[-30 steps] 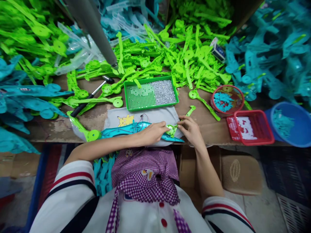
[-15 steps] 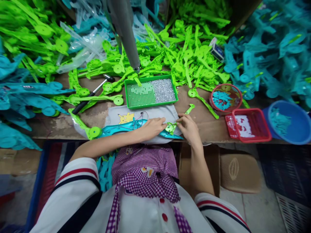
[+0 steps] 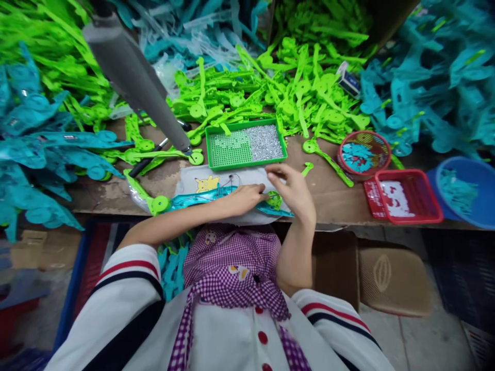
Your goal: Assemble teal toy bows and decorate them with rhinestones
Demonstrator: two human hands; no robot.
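A long blue plastic shell part lies on the grey cloth at the table's front edge, thin wires along it. My left hand reaches across from the left, its fingers closed on the shell beside a small green plastic piece seated in its right end. My right hand is raised just right of the shell, thumb and forefinger apart, with nothing visible between them. Beyond the cloth sits a green tray with small silver screws in its right half.
A grey powered screwdriver hangs over the left side, partly covering a hammer. Green parts and blue parts pile up behind. At right stand a red round basket, a red square basket and a blue basin.
My right hand has come off the green piece and moved up and left, its fingers spreading. My left hand keeps its place on the shell. The screwdriver's tip has swung left and down.
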